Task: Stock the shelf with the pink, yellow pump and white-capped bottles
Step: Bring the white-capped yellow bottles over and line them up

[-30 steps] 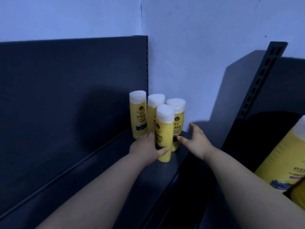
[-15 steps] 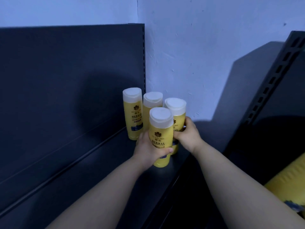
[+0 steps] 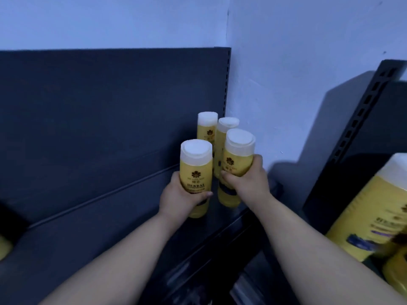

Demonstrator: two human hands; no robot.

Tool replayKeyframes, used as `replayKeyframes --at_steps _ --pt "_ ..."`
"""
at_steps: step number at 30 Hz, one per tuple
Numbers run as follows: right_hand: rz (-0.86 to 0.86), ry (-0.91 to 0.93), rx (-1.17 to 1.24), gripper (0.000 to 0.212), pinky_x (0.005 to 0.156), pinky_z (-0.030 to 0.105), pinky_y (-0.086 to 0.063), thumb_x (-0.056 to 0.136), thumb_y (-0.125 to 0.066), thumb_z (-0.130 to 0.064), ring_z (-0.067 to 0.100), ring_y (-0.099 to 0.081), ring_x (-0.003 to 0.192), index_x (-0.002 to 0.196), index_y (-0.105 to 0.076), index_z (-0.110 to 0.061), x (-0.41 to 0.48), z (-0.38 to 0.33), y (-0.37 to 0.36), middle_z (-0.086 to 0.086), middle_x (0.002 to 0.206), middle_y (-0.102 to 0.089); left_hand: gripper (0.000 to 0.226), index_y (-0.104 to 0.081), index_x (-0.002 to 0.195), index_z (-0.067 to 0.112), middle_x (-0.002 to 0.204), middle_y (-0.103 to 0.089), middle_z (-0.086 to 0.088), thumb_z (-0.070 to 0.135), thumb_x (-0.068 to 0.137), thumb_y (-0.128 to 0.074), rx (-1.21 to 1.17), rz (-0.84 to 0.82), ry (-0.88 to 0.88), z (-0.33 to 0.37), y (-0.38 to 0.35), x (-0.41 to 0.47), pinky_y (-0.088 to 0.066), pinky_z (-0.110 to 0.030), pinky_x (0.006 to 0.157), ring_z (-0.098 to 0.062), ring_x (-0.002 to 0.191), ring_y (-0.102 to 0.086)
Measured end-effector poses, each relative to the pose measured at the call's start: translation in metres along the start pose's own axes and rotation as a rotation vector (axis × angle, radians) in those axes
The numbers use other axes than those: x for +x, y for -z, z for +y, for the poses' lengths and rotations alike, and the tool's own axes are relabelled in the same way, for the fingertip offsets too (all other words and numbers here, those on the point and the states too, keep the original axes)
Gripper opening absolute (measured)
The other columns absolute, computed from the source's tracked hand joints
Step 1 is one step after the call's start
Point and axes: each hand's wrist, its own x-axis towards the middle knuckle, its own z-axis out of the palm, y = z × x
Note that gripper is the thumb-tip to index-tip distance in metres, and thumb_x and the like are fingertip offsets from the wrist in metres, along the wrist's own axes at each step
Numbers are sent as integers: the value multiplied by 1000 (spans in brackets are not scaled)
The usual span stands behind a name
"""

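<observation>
Several yellow bottles with white caps stand at the right end of a dark shelf (image 3: 92, 236), near the wall corner. My left hand (image 3: 178, 199) grips the front left bottle (image 3: 196, 170) around its lower body. My right hand (image 3: 246, 181) grips the front right bottle (image 3: 236, 159) around its middle. Behind them two more white-capped bottles stand upright, one at the back left (image 3: 206, 128) and one just right of it (image 3: 226, 130). Whether the two held bottles rest on the shelf or are lifted I cannot tell.
A dark back panel (image 3: 99, 111) rises behind the shelf. A perforated upright (image 3: 361, 119) of a second shelf unit stands to the right, with larger yellow bottles (image 3: 374, 216) at the right edge. A yellow object (image 3: 3, 247) shows at the left edge.
My right hand closed around the front right bottle, which now sits nearer me. My left hand moved its bottle to the left, opening a gap between the two front bottles.
</observation>
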Motion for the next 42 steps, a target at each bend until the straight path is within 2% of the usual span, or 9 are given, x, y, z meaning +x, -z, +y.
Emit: replayKeyframes --at_steps 5,14,17,22,28,33,38,42 --pt "-177 142 57 65 85 43 -52 65 -82 -36 21 -56 101 109 -34 -29 -51 -27 -7 -3 106 -54 75 -45 114 25 103 -61 8 40 56 -89 -8 199 36 5 41 -61 -52 -33 80 -14 98 -58" --pt "-497 278 162 60 81 41 -54 65 -84 -29 17 -59 93 107 -41 -22 -147 -82 -61 -7 97 -55 72 -44 111 29 99 -61 14 40 56 -89 36 456 102 -26 140 -158 -51 -32 80 -12 95 -58" --pt "-569 307 208 58 81 41 -54 64 -85 -26 17 -60 91 105 -45 -19 -171 -101 -84 -10 93 -56 72 -44 110 29 98 -59 14 42 55 -89 54 552 134 -37 172 -180 -51 -32 81 -12 95 -58" --pt "-689 286 210 61 82 42 -55 65 -85 -30 17 -60 93 107 -42 -23 -212 -124 -133 -6 99 -57 75 -46 113 28 100 -60 13 45 54 -89 78 653 201 -69 229 -217 -52 -35 84 -12 97 -58" --pt "-661 232 222 60 81 45 -55 65 -86 -26 20 -61 91 107 -43 -21 -262 -147 -189 -4 96 -57 74 -43 110 29 99 -59 11 48 54 -88 123 693 260 -112 307 -256 -53 -38 82 -14 96 -57" --pt "-604 172 221 61 76 37 -51 68 -84 -25 20 -57 92 108 -38 -23 -297 -158 -225 -2 100 -53 78 -46 117 25 101 -60 9 44 55 -89 144 683 256 -150 357 -279 -52 -35 80 -16 95 -57" --pt "-544 142 204 64 83 41 -52 69 -83 -26 21 -56 97 113 -37 -26 -318 -163 -248 0 109 -53 74 -43 112 28 105 -62 6 45 56 -88 143 643 259 -176 383 -277 -52 -36 82 -21 102 -60" --pt "-605 175 67 73 89 45 -51 72 -80 -33 24 -54 106 126 -33 -20 -317 -172 -260 0 114 -50 83 -44 122 23 114 -64 1 46 55 -88 122 601 272 -189 385 -268 -51 -38 86 -24 107 -59"
